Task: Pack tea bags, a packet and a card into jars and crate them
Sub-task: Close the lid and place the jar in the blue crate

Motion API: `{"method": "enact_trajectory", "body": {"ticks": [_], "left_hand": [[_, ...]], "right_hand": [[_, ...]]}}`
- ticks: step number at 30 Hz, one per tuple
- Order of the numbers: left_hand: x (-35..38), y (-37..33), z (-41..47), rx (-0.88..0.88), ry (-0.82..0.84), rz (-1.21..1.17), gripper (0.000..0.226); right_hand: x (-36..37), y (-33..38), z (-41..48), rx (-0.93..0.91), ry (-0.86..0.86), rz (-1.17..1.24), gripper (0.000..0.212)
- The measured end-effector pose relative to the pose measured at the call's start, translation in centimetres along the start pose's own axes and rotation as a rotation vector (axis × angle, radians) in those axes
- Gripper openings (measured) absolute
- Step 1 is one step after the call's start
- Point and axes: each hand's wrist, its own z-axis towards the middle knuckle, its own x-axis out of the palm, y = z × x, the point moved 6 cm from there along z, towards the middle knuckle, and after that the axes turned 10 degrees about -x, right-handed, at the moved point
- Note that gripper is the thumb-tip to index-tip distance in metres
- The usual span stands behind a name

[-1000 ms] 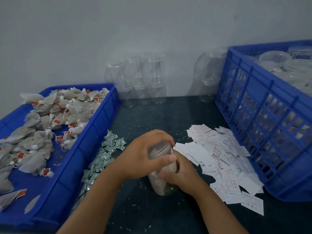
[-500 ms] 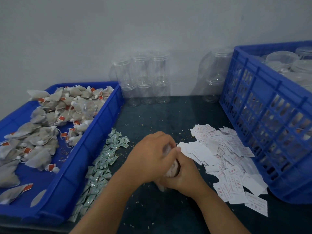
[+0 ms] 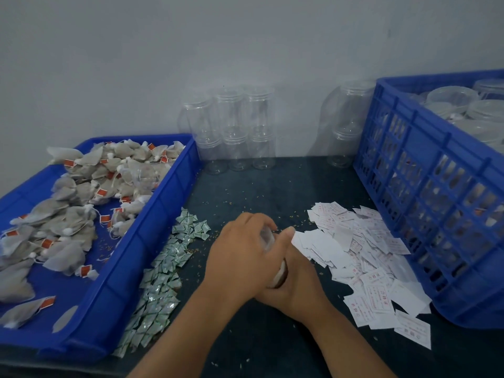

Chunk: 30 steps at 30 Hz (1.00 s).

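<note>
Since a second ago, has closed further over the jar [image 3: 266, 238], just left of the card heap [image 3: 362, 255]. Grips its upper end with left hand [image 3: 245, 257], fingers curled; its body with right hand [image 3: 297, 285], fingers wrapped. Likely light, smooth, slippery, thin-walled: hold round the body, squeeze gently.

Nothing legible. Red print on cards [image 3: 376, 290] right of the right grip [image 3: 298, 286], too blurred to read; likewise green print on packets [image 3: 161, 282] left of the left grip [image 3: 244, 257].
</note>
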Motion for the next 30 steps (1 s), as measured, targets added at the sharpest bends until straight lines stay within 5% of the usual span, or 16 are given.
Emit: {"method": "enact_trajectory", "body": {"ticks": [2,7,10,17,30], "left_hand": [[-0.4,-0.5,-0.1,0.054,-0.055,-0.050,0.033],[-1.3,-0.7,0.3,0.328,0.103,-0.175,0.009],[-1.8,-0.5,0.2,0.416,0.131,-0.271,0.014],[-0.7,1.2,0.6,0.085,0.057,-0.134,0.046],[-1.1,1.5,0.8,0.209,0.238,-0.343,0.048]], "right_hand": [[-0.3,-0.6,-0.2,0.058,0.002,0.056,0.060],[-0.1,-1.2,-0.1,0.119,0.051,0.171,0.052],[0.3,-0.9,0.1,0.124,0.058,0.228,0.064],[0.1,-0.1,-0.1,0.038,-0.044,0.150,0.061],[0.4,-1.7,0.0,0.159,0.075,0.269,0.059]]}}
